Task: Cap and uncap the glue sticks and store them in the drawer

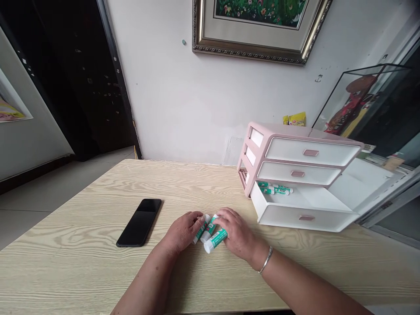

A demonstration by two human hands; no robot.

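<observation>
Left hand (183,230), right hand (238,235) touch cylinders (215,239).

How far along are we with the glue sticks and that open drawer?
Done: a few glue sticks lie at the back of the open bottom drawer of the pink drawer unit. In hand: the left hand and right hand touch about three loose sticks on the table. Left: those three are not yet in the drawer, which stands pulled out; both upper drawers are shut.

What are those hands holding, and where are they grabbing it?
Three green-and-white tubes, bunched on the table: the left hand presses their left side, the right hand covers their right ends.
</observation>
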